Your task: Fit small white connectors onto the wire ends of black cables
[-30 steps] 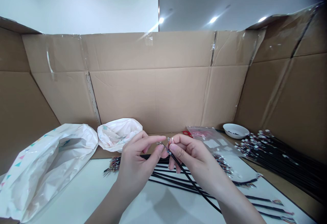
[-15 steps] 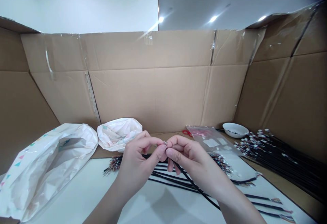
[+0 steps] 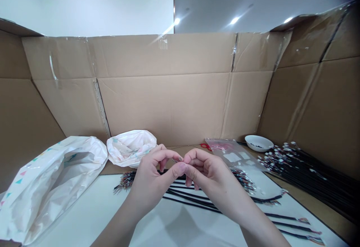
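My left hand [image 3: 150, 179] and my right hand [image 3: 209, 177] meet fingertip to fingertip above the white table [image 3: 92, 217], both closed in a pinch. Between the tips sits a tiny connector end [image 3: 181, 159] of a black cable; most of that cable is hidden behind my right hand. Under the hands lie several black cables [image 3: 191, 198] with coloured wire ends [image 3: 125, 179].
Two white plastic bags, a large bag [image 3: 47, 179] and a small bag [image 3: 131, 147], sit at the left. A clear zip bag [image 3: 233, 153], a small white bowl [image 3: 258, 142] and a heap of finished black cables [image 3: 306, 168] lie at the right. Cardboard walls [image 3: 174, 100] enclose the table.
My hands have closed together. The black cable that ran down from my right hand's fingers is now hidden behind that hand, and the connector end has almost vanished between the fingertips.
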`<control>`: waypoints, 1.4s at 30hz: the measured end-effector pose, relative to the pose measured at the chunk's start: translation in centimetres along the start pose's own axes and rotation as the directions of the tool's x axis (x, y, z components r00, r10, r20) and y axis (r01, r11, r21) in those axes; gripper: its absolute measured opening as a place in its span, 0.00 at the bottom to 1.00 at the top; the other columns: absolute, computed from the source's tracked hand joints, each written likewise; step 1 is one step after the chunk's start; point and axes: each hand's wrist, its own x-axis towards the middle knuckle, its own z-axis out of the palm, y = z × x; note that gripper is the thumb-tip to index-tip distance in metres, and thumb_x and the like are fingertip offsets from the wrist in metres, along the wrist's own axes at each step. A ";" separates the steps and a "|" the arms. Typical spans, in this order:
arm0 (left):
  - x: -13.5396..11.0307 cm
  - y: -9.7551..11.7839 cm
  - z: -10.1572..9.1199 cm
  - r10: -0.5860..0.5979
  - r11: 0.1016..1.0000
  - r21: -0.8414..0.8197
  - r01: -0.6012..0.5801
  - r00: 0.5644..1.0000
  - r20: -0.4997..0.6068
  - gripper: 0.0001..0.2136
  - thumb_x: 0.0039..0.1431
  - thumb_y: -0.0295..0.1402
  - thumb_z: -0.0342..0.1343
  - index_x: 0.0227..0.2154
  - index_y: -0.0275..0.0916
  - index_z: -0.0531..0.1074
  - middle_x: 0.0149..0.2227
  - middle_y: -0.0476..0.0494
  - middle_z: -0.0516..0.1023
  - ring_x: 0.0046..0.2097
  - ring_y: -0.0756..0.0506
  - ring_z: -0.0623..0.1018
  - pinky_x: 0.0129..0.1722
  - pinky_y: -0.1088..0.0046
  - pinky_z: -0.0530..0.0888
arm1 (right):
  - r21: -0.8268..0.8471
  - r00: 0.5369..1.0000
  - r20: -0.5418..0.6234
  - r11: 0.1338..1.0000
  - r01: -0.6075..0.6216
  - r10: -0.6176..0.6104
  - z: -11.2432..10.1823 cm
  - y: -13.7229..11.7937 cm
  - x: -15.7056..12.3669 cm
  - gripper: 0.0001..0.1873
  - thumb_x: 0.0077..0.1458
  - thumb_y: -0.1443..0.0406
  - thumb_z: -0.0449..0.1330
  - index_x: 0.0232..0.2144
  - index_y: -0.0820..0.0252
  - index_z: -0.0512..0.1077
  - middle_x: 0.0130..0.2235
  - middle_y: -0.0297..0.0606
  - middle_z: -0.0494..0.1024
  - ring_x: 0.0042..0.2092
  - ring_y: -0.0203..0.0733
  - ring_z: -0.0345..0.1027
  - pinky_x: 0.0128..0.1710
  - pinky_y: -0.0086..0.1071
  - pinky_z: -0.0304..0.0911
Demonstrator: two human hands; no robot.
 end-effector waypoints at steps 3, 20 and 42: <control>0.0 0.1 0.1 0.009 0.999 0.040 -0.009 1.000 -0.017 0.11 0.55 0.41 0.55 0.26 0.40 0.76 0.22 0.50 0.59 0.27 0.49 0.61 0.27 0.74 0.58 | -0.074 0.999 -0.036 0.997 0.023 -0.025 0.2 0.0 -0.1 0.11 0.58 0.59 0.55 0.29 0.60 0.65 0.24 0.31 0.69 0.27 0.32 0.61 0.24 0.24 0.55; 0.4 -0.5 0.2 -0.024 0.999 -0.045 0.022 0.999 -0.045 0.13 0.57 0.41 0.52 0.26 0.39 0.73 0.25 0.49 0.64 0.29 0.49 0.63 0.31 0.73 0.61 | 0.179 0.988 0.111 0.980 0.086 -0.107 -0.4 0.4 0.2 0.11 0.61 0.57 0.52 0.33 0.59 0.62 0.25 0.29 0.64 0.26 0.31 0.55 0.23 0.24 0.52; -0.3 0.2 0.4 -0.172 0.599 -0.733 0.322 0.946 0.276 0.09 0.59 0.29 0.53 0.41 0.39 0.73 0.30 0.48 0.66 0.30 0.54 0.64 0.27 0.80 0.65 | -0.435 0.929 -0.170 0.871 0.228 -0.328 -0.2 -0.5 -0.7 0.08 0.61 0.66 0.52 0.31 0.58 0.69 0.37 0.36 0.67 0.29 0.32 0.58 0.27 0.27 0.55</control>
